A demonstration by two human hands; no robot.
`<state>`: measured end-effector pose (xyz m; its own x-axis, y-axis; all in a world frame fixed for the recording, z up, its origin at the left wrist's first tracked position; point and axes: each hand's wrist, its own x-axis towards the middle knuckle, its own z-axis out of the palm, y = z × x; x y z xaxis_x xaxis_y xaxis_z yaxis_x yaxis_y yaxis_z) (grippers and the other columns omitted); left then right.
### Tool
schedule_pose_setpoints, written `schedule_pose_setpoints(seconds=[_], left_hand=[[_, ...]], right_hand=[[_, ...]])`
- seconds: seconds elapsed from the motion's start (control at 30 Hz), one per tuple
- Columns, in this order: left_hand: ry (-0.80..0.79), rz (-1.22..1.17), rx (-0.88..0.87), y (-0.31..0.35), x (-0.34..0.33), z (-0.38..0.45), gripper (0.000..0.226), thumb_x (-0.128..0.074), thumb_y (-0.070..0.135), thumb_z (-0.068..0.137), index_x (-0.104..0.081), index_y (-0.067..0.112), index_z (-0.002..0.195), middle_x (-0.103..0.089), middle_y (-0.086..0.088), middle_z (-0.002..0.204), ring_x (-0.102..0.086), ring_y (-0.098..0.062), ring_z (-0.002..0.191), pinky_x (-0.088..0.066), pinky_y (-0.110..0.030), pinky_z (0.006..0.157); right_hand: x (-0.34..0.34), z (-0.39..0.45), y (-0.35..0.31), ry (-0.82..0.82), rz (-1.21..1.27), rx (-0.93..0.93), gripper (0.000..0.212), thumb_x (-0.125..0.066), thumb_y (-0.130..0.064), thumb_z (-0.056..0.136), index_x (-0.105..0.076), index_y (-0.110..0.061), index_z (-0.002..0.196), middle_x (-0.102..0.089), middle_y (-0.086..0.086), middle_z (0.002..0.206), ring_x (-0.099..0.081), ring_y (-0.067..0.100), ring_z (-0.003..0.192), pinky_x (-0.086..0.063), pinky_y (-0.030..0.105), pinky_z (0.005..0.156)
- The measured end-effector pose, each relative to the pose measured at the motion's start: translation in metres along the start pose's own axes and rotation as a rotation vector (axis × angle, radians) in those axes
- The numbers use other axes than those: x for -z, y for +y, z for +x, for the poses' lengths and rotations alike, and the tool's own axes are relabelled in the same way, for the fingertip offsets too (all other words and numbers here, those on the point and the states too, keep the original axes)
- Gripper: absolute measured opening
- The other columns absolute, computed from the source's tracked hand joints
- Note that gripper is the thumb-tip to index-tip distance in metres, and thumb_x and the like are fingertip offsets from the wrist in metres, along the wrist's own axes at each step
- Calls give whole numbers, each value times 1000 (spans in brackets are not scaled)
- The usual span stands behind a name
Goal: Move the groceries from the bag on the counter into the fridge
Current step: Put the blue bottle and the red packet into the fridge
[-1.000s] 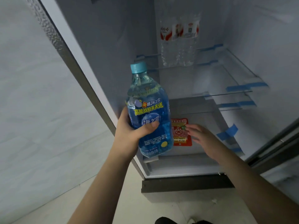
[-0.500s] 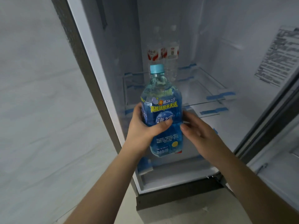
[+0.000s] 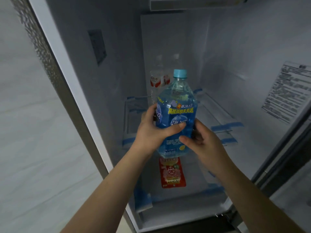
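Item: blue drink bottle (image 3: 175, 115), clear plastic, filled with blue liquid, light-blue screw cap on, blue label with yellow band of printed characters. Position: upright, held in the air in front of the open fridge (image 3: 227, 56), at the level of the glass shelf (image 3: 217, 111); its base is above the lower compartment and rests on nothing.

Left hand (image 3: 152, 132): grips the bottle from its left side, thumb across the front of the label, fingers curled round the back.

Right hand (image 3: 202, 140): holds the bottle's lower right side, thumb on the front near the label's lower edge, fingers wrapped behind. Both forearms are bare and reach up from the bottom of the view.

Item: two clear water bottles (image 3: 159, 81), red-and-white labels, standing side by side at the back of the glass shelf, partly hidden behind the blue bottle.

Item: red snack packet (image 3: 172, 174), flat, printed with a face motif, lying on the floor of the lower compartment, directly below the held bottle.

Fittings: blue tape strips (image 3: 226, 126) on the shelf fronts and side rails; more tape at the lower compartment's front corners. Dark rectangular panel (image 3: 97, 46) on the left inner wall. Printed information sticker (image 3: 289, 91) on the right inner surface; text too small to read.

Surroundings: pale marbled wall (image 3: 33, 132) to the left of the fridge's textured outer side.
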<state>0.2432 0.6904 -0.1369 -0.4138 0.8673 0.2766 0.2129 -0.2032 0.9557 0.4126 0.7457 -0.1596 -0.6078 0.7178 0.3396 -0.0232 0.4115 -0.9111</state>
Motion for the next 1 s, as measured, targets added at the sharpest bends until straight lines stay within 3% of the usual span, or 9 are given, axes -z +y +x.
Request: schedule_pose_setpoints(seconds=[0.1,0.23,0.4,0.63,0.77,0.9,1.0], left_hand=[[0,79,8,-3,-9,26,75,-90,59,50,-60,45,117,-60,-1,127,-62,-19,113,-53,-45,92],[42,161,-10,-6,-18,51,65,-88,55,53,-62,46,111,-61,2,124,-61,-12,112,-53,-40,93],[105,317,-39,-18,-20,67,76,-91,41,58,-56,26,125,-54,7,125,-54,-4,110,-43,-13,84],[188,275,-23,-33,-21,91,69,-91,32,60,-58,23,120,-65,7,116,-60,0,102,-50,-20,83],[192,245,-45,-36,-20,102,65,-91,22,62,-59,20,119,-69,12,106,-62,6,94,-50,-12,76],[178,264,-65,-43,-21,109,68,-89,19,65,-56,20,124,-66,12,111,-62,0,100,-49,-16,82],[173,414,-74,-46,-20,117,75,-87,27,68,-50,18,134,-57,5,119,-57,-9,107,-48,-26,90]], right_hand=[[11,21,9,27,61,17,52,-67,-20,86,-50,-23,135,-66,-10,122,-62,8,113,-53,34,93],[25,53,25,26,35,28,53,-68,-17,86,-50,-21,135,-66,-7,124,-62,9,113,-53,36,94],[30,80,47,38,-11,56,57,-71,-11,84,-50,-21,135,-66,-9,123,-61,6,114,-51,33,96],[28,113,61,33,-18,65,62,-72,-10,83,-48,-22,139,-64,-10,125,-60,2,112,-50,19,91],[24,125,71,72,-80,72,63,-76,-12,79,-51,-21,136,-65,-10,122,-60,-2,111,-50,19,91],[23,132,79,115,-154,72,62,-78,-18,77,-53,-21,134,-66,-10,121,-60,-1,110,-48,12,89],[23,140,79,119,-234,87,60,-79,-21,77,-54,-22,132,-67,-11,118,-61,-1,105,-46,7,81]])
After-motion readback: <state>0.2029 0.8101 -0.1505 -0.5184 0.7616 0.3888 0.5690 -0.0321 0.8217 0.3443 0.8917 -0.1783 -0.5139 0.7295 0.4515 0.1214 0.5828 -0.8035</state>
